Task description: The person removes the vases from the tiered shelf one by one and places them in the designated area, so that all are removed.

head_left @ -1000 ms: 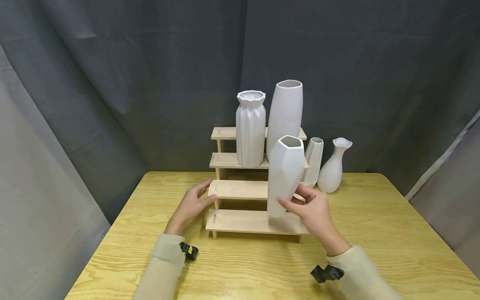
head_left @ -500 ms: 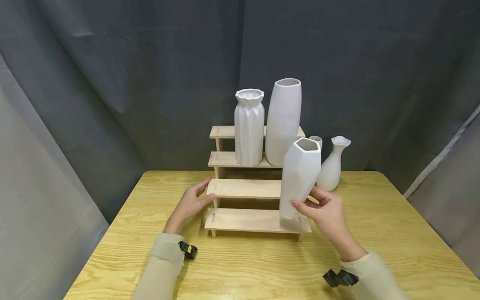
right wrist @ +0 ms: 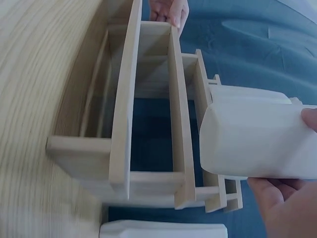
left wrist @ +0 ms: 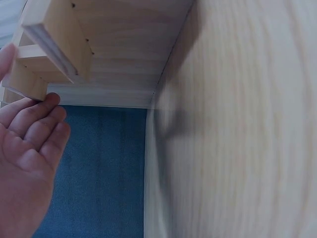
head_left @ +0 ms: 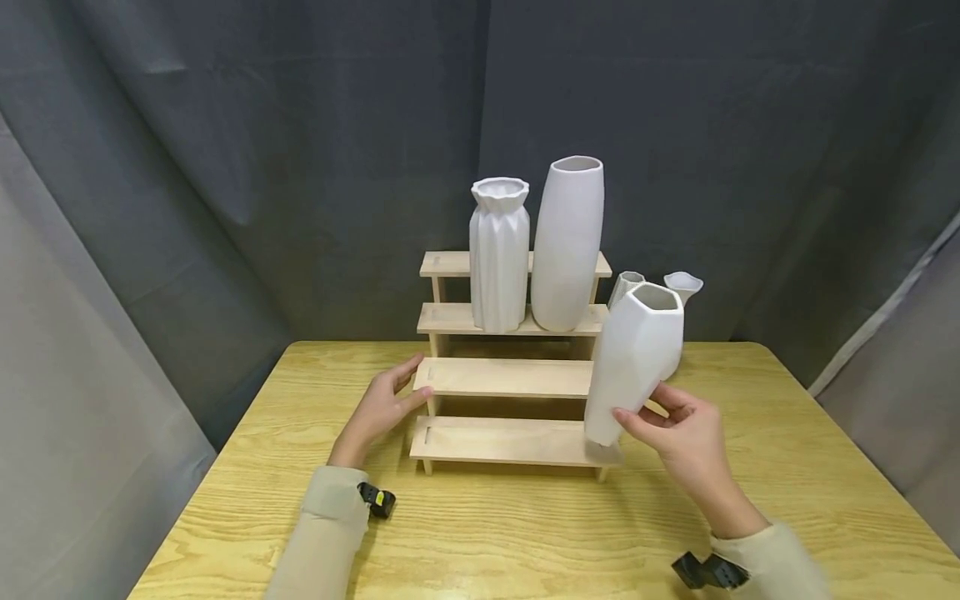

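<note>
My right hand [head_left: 693, 437] grips a white faceted vase [head_left: 633, 358] low on its body, thumb in front and fingers behind. This vase leans to the right, its base overlapping the right end of the lowest step in the head view. The left hand [head_left: 373, 412] holds the left end of the second-lowest step of a pale wooden stepped stand [head_left: 510, 439], its thumb at the front edge and fingers behind. In the left wrist view, the fingers [left wrist: 42, 121] press against the step's end. A pleated white vase [head_left: 498, 267] and a tall smooth white vase [head_left: 567, 250] stand upright higher on the stand.
Behind the held vase, a narrow ribbed vase [head_left: 625, 287] and a flared-mouth vase [head_left: 683, 284] are partly hidden, right of the stand. The stand rests on a wood-grain table [head_left: 465, 533], with a dark grey curtain [head_left: 360, 167] behind it.
My right hand has carried the faceted vase rightward across the stand, and it leans further right. It now covers much of the flared-mouth vase. The left hand has stayed in place.
</note>
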A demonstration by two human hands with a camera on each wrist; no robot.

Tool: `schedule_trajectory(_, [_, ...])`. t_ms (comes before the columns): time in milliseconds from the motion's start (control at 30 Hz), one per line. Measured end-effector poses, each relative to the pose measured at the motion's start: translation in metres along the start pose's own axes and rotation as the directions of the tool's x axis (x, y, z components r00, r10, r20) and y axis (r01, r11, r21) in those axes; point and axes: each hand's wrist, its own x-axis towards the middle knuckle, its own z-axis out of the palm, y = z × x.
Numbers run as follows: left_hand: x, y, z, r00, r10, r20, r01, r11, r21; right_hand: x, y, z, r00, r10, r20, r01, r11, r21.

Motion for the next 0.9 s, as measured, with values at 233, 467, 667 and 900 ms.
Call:
schedule_trajectory(233, [0.000, 0.005, -0.001, 1.000, -0.015, 0.013, 0.015, 1.000, -0.003, -0.003, 0.006, -0.014, 0.999, -0.035, -0.036, 0.036, 0.999, 0.024])
schedule_trajectory(467, [-0.010, 0.036, -0.005, 0.999, -0.012, 0.030, 0.012, 1.000, -0.004, -0.006, 0.013, -0.024, 0.997, -0.023, -0.078, 0.029, 0.996, 0.087])
schedule_trajectory(667, [-0.012, 0.039, -0.005, 1.000, -0.007, 0.028, 0.008, 1.000, -0.010, -0.004, 0.022, -0.035, 0.992, -0.019, -0.126, 0.025, 0.998, 0.050])
schedule_trajectory(900, [-0.008, 0.030, -0.005, 0.999, -0.026, 0.032, 0.026, 1.000, 0.009, 0.007, 0.035, -0.043, 0.980, -0.004, -0.201, -0.028, 0.987, -0.156])
